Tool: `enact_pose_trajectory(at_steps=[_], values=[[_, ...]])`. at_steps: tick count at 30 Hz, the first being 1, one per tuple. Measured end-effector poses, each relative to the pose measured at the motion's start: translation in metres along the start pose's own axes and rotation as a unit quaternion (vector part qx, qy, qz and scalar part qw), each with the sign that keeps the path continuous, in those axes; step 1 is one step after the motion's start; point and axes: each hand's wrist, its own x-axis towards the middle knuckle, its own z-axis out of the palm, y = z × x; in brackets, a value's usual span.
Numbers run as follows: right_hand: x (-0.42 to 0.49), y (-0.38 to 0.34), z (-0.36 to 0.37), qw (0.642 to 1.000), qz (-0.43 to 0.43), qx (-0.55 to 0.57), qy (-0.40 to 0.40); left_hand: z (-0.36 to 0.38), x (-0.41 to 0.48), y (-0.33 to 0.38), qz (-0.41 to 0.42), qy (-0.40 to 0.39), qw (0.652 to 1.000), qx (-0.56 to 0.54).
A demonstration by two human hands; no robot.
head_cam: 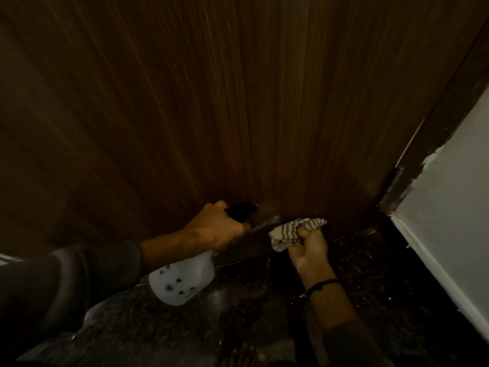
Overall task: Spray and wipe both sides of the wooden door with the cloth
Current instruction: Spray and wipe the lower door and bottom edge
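The dark wooden door point(211, 102) fills the view above a speckled dark stone floor point(370, 274), beside one white wall point(449, 207). One left hand point(215, 227) grips one spray bottle point(182, 282); one right hand point(308, 251) clutches one striped cloth point(293, 231) near the door's foot.

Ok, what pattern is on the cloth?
Grey and cream stripes; the cloth shows best in the head view.
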Motion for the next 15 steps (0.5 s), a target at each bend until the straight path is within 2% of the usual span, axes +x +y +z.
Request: enact_pose_trajectory(at_steps=[2, 5, 7, 10, 12, 13, 15], values=[[-0.022, -0.004, 0.011, 0.999, -0.041, -0.007, 0.002, -0.005, -0.003, -0.006, -0.013, 0.007, 1.0, 0.016], [-0.067, -0.006, 0.027, 0.984, -0.174, -0.022, 0.022, -0.01, -0.005, -0.018, -0.043, 0.025, 0.999, -0.017], [-0.095, -0.003, 0.04, 0.96, -0.273, -0.057, 0.024, -0.014, -0.007, -0.03, -0.051, 0.054, 0.996, -0.045], [-0.106, 0.021, 0.063, 0.906, -0.378, -0.189, 0.001, -0.021, -0.012, -0.045, -0.058, 0.055, 0.995, -0.054], [-0.096, 0.048, 0.078, 0.878, -0.411, -0.244, -0.012, -0.027, -0.017, -0.051, -0.069, 0.075, 0.992, -0.073], [-0.09, 0.061, 0.085, 0.878, -0.411, -0.246, -0.009, -0.03, -0.02, -0.056, -0.074, 0.083, 0.99, -0.084], [-0.076, 0.083, 0.094, 0.909, -0.364, -0.204, 0.015, -0.035, -0.028, -0.062, -0.084, 0.093, 0.987, -0.101]])
